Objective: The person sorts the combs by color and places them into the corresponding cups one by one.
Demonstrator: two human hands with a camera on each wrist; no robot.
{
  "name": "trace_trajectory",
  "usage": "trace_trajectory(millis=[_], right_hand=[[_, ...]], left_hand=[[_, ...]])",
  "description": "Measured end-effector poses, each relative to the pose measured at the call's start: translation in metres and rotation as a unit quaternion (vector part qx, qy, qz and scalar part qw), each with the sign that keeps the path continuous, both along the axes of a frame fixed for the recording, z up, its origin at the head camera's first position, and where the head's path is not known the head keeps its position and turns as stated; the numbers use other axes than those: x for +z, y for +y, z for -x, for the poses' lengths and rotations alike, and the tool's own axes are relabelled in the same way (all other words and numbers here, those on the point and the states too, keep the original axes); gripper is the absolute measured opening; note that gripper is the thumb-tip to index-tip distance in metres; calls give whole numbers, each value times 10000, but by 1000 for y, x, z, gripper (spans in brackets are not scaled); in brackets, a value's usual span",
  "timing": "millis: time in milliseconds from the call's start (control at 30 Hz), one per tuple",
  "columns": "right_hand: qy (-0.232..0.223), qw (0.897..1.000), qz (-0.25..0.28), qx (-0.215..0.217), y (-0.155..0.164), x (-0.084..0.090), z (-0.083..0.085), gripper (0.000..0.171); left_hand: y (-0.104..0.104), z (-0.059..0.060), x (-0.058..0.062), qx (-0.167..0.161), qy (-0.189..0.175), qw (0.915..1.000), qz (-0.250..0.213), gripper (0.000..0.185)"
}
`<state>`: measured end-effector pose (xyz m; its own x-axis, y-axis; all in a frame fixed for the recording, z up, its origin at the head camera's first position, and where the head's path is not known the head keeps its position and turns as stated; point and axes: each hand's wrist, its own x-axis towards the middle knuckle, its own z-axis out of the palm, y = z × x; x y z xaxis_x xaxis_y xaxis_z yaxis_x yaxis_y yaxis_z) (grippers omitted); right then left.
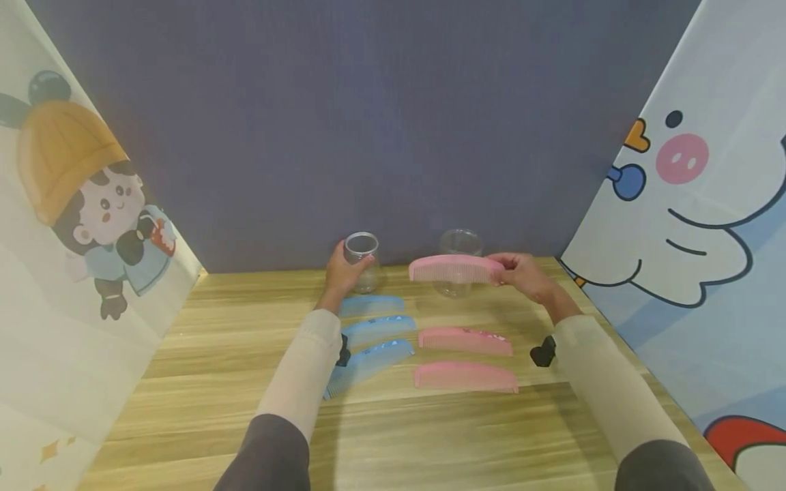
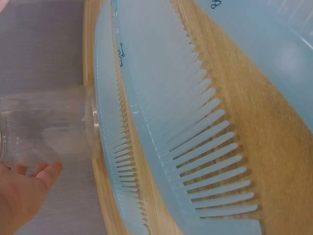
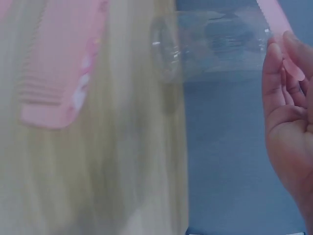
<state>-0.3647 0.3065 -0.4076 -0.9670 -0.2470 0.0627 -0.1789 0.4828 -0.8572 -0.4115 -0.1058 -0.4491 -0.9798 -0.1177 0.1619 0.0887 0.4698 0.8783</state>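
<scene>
Holding a pink comb point(image 1: 456, 269) by its end in my right hand point(image 1: 522, 273), in front of the right jar point(image 1: 459, 243); my left hand point(image 1: 342, 273) wraps the left jar point(image 1: 361, 251). Both jars look empty; two pink combs point(image 1: 464, 341) and three blue combs point(image 1: 371, 331) lie on the table point(image 1: 430, 436).

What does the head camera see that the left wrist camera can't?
Only the head view shows the right hand holding a pink comb in front of the right clear cup, two more pink combs lying on the table, and the cartoon walls. Only the left wrist view shows the blue comb teeth close up and small writing on a comb. Both show the left hand holding the left clear cup and the blue combs on the wood.
</scene>
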Motion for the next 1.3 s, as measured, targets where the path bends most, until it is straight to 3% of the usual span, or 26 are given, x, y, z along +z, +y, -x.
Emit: trace_trajectory(millis=[233, 600, 867, 1300], right_hand=[[-79, 9996, 184, -216, -17, 21, 12, 42], [-183, 9995, -150, -232, -46, 38, 24, 45], [-305, 9987, 288, -306, -72, 48, 35, 44], [-332, 9954, 784, -435, -103, 60, 47, 42]], left_hand=[[-2, -1, 2, -33, 21, 10000, 20, 92], [-6, 0, -1, -156, 0, 9998, 90, 90], [-8, 4, -1, -250, 37, 9996, 113, 93], [-7, -1, 2, -310, -36, 9995, 97, 91]])
